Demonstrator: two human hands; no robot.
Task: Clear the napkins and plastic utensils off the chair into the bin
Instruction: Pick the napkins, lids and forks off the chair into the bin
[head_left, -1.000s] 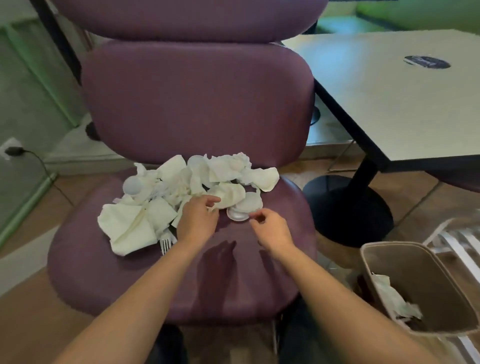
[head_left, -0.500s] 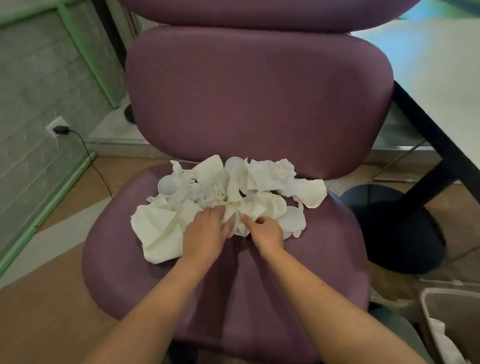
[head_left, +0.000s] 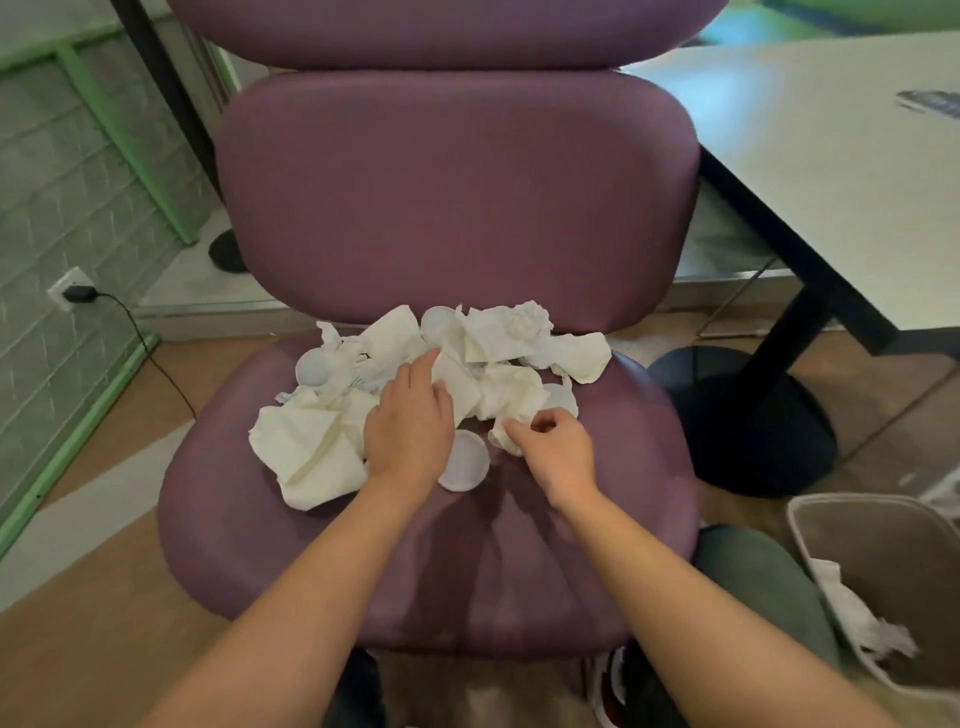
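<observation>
At centre frame my left hand lies flat-fingered on the napkin pile on the purple chair seat, while my right hand pinches a crumpled napkin.

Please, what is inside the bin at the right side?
Inside the bin lies crumpled white paper against its near wall. The bin's far part runs out of the picture, and what lies under the paper cannot be seen.

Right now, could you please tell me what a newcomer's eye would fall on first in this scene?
First, the heap of crumpled white napkins across the back of the purple chair seat. The left hand lies on it, while the right hand pinches a scrap at its front edge. The bin waits on the floor at lower right, with paper already inside.
</observation>
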